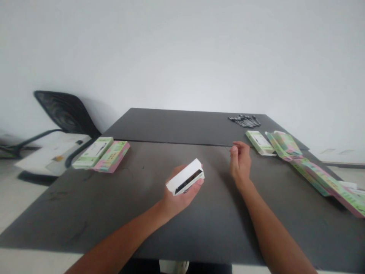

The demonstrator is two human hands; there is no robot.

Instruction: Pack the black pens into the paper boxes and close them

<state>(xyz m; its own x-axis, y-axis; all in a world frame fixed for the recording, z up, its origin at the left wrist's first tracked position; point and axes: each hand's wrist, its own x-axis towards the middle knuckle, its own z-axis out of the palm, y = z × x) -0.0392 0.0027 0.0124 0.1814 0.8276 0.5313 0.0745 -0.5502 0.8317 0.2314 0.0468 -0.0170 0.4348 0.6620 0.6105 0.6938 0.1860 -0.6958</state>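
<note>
Your left hand was closed around a small white carton over the middle of the bench, its dark opening in view; a light, even grip probably suited its thin walls, keeping the opening square. Your right hand was raised well apart, its fingers half curled, though whether they pinched anything could not be told.

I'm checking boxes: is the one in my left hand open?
Open: the box in your left hand shows a dark gap beside its white flap.
</note>
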